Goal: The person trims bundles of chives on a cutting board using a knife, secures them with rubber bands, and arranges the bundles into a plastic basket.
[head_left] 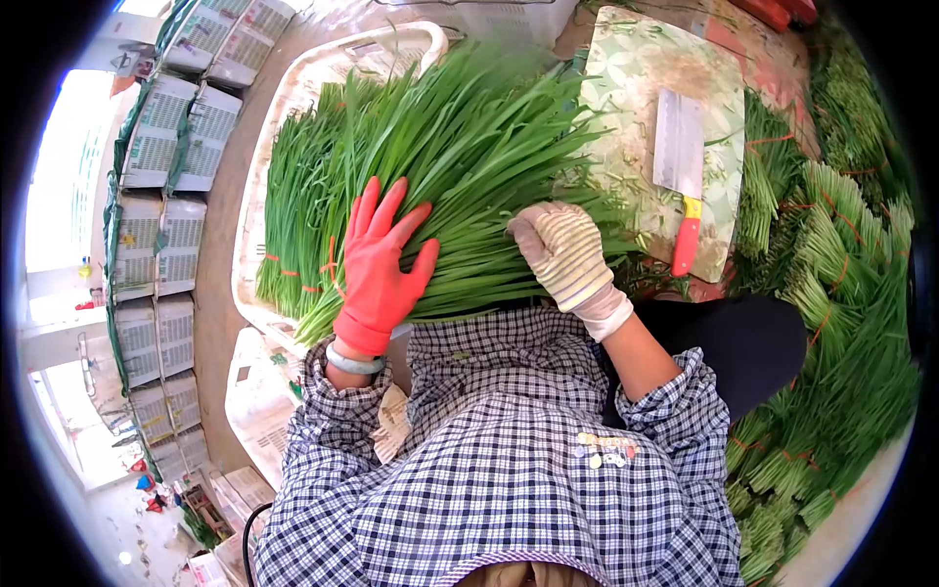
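My left hand [383,269], in a red rubber glove, lies with fingers spread on a big bunch of long green chives [479,186]. An orange band [333,266] shows beside its wrist, near the pale stem ends. My right hand [565,249], in a striped knit glove, is over the leafy side of the bunch with its fingers curled in. Whatever those fingers hold, if anything, is hidden. Under and behind this bunch, more banded chives [293,196] fill a white plastic basket [256,186].
A cleaver [677,147] with a red and yellow handle lies on a soiled cutting board [616,59] at the right, among leaf scraps. Banded chive bundles [831,264] are piled along the far right. Stacked white crates [156,240] line the left side.
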### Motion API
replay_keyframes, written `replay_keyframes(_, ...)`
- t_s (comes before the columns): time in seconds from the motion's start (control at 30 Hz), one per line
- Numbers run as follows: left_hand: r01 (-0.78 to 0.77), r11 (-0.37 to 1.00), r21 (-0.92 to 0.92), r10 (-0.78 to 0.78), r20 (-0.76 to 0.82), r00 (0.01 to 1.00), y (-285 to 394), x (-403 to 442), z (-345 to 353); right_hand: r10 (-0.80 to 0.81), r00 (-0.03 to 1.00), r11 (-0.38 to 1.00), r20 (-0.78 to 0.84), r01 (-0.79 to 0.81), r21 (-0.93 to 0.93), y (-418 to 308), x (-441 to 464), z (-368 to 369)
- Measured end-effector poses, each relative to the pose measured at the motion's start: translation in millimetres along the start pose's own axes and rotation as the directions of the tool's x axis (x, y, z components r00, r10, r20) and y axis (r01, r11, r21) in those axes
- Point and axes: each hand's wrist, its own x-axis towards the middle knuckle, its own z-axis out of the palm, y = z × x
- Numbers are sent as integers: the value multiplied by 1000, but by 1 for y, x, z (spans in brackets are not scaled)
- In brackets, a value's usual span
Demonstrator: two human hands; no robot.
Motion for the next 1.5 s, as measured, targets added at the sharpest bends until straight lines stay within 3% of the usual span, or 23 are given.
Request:
replay_keyframes(0.07,15,1000,4,-16,60,998,-2,2,0,291,954,934,65,-299,194,-1,-4,0)
replay_keyframes(0.23,-1,1000,13,0,104,995,-3,2,0,427,871,854,242,-477,207,7,5,-2)
replay_keyframes(0.43,-29,1000,9,27,139,990,-3,2,-3,351,839,929,417,-367,-44,0,19,-19)
replay_keyframes(0.47,-33,999,14,30,142,989,-3,2,-2,306,869,949,388,-309,-57,2,18,-15)
replay_keyframes(0.57,-32,999,16,30,141,990,-2,3,-2,404,859,906,315,-423,-7,1,19,-6)
replay_keyframes(0.63,-34,999,15,31,139,990,-1,3,-1,361,891,932,275,-355,-71,-3,24,3)
replay_keyframes(0.7,-34,999,15,32,136,990,-1,3,0,289,899,930,330,-181,-320,-10,30,10)
replay_keyframes(0.83,-36,999,16,34,127,991,-3,2,1,157,939,954,304,-65,-293,-3,30,25)
replay_keyframes(0.87,-35,999,18,32,125,992,-2,2,1,189,963,952,191,-132,-276,2,29,26)
replay_keyframes(0.9,-34,999,17,32,124,992,-2,2,2,23,994,988,-111,-40,-148,32,14,38)
replay_keyframes(0.93,-30,999,14,28,123,992,-3,1,2,524,849,789,-65,-455,413,19,22,15)
replay_keyframes(0.97,-24,1000,12,23,122,992,-3,1,1,658,734,565,165,-627,537,16,29,-22)
replay_keyframes(1.0,-19,1000,10,18,121,993,-3,1,1,532,738,472,415,-665,578,15,30,-58)
replay_keyframes(1.03,-23,1000,16,21,121,992,-2,1,0,354,692,469,629,-714,520,-4,34,-97)
replay_keyframes(1.1,-27,1000,13,25,133,991,1,-1,0,131,819,717,558,-467,517,-11,20,-112)
replay_keyframes(1.17,-33,999,36,28,127,992,1,2,1,70,921,943,384,-187,276,-15,25,-102)
replay_keyframes(1.2,-45,998,33,40,121,992,0,2,2,162,946,920,282,-248,304,-12,25,-82)
replay_keyframes(1.23,-51,998,30,47,118,992,2,2,2,54,982,967,183,-97,234,7,21,-56)
replay_keyframes(1.3,-37,999,34,32,132,991,3,2,0,233,872,959,430,-281,49,18,15,-29)
replay_keyframes(1.37,-36,999,30,31,129,991,2,1,-1,339,820,931,461,-364,-36,20,10,-12)
replay_keyframes(1.5,-44,999,30,40,114,993,1,-3,3,366,776,911,513,-412,-27,18,12,-7)
